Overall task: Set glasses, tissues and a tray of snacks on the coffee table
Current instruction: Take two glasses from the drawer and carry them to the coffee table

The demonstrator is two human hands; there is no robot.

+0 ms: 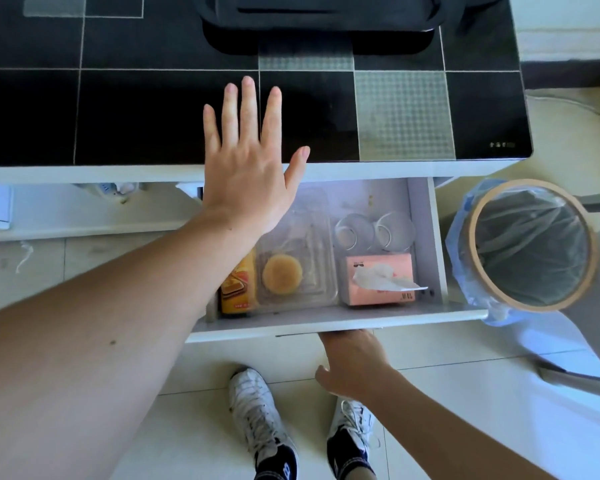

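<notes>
The white drawer (329,322) of the black-topped coffee table (125,116) stands pulled out. Inside lie two clear glasses (354,232) (395,231) side by side, a pink tissue pack (378,280) with a tissue sticking out, a clear plastic tray (297,268) holding a round bun (282,274), and a yellow snack packet (238,289) partly hidden by my left arm. My left hand (246,168) is spread flat over the table's front edge, holding nothing. My right hand (352,362) reaches under the drawer front, its fingers hidden beneath it.
A round bin (530,244) with a wooden rim and blue liner stands right of the drawer. A dark tray-like object (319,26) rests at the back of the tabletop. My two white shoes (257,410) are on the tiled floor below. A lower shelf extends left.
</notes>
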